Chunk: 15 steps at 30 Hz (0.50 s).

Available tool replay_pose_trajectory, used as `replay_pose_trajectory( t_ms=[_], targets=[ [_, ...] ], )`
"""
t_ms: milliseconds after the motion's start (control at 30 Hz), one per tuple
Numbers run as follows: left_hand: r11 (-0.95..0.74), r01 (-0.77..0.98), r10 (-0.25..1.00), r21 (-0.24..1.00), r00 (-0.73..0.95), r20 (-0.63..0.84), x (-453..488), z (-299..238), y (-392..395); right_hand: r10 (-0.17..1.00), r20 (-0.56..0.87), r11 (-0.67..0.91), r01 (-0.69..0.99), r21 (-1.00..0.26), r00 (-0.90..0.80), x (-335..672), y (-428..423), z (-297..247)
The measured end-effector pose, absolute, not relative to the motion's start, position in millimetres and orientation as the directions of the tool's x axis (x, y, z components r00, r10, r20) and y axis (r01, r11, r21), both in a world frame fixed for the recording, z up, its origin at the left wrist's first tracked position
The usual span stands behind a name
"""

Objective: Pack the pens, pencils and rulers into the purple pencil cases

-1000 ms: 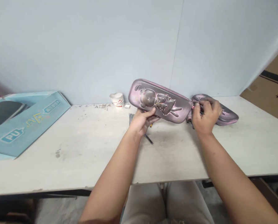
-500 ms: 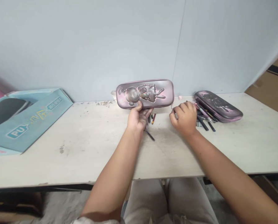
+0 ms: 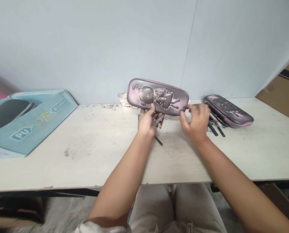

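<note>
Head view: left hand (image 3: pixel 148 123) grasps the lower edge of an embossed pink-grey pencil case (image 3: pixel 157 96), held tilted above the counter (image 3: pixel 86 161); right hand (image 3: pixel 195 123) half-open at its corner. Loose pens (image 3: pixel 213 130) lie beside a second case (image 3: pixel 228 111), unpacked.

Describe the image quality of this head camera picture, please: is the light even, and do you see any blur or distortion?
In the head view, the light is soft and even, with only faint shadows; the embossed pencil case shows a dull sheen on its raised figure, without hard glare; the right hand looks slightly soft; the front edge of the table looks tilted, probably from the wide lens.
</note>
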<state>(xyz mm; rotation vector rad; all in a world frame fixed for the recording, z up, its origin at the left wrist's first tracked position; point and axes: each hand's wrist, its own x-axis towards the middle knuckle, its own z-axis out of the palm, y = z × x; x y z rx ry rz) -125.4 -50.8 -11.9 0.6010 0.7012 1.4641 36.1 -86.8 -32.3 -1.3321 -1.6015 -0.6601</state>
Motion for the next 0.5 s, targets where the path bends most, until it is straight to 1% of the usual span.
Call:
replay_pose_trajectory(
  t_ms=[67,100,133,200,267,333,433,500],
  targets=[
    [0.048,-0.599,0.999,0.799,0.015,-0.049,-127,-14,-51,0.418,0.886,0.29,0.894,-0.341,0.202,43,-88,-29],
    [0.061,-0.559,0.998,0.827,0.038,-0.048,-126,-16,-51,0.422,0.87,0.318,0.857,-0.406,0.255,45,-89,-29],
    [0.071,-0.52,0.997,0.851,0.052,-0.051,-125,-17,-52,0.436,0.855,0.349,0.824,-0.446,0.279,46,-89,-28],
    [0.073,-0.449,0.997,0.891,0.025,-0.069,-120,-19,-54,0.466,0.844,0.406,0.782,-0.472,0.267,46,-92,-27],
    [0.056,-0.401,0.996,0.914,-0.044,-0.081,-115,-20,-56,0.465,0.857,0.448,0.776,-0.444,0.222,41,-96,-27],
    [0.034,-0.398,0.995,0.917,-0.075,-0.07,-109,-20,-58,0.429,0.893,0.499,0.786,-0.364,0.141,34,-100,-26],
    [0.029,-0.463,0.999,0.886,-0.026,-0.047,-101,-15,-64,0.36,0.932,0.607,0.771,-0.194,-0.049,24,-104,-26],
    [0.067,-0.481,0.998,0.874,0.032,-0.059,-98,-12,-68,0.325,0.933,0.66,0.744,-0.109,-0.152,20,-106,-27]
  ],
)
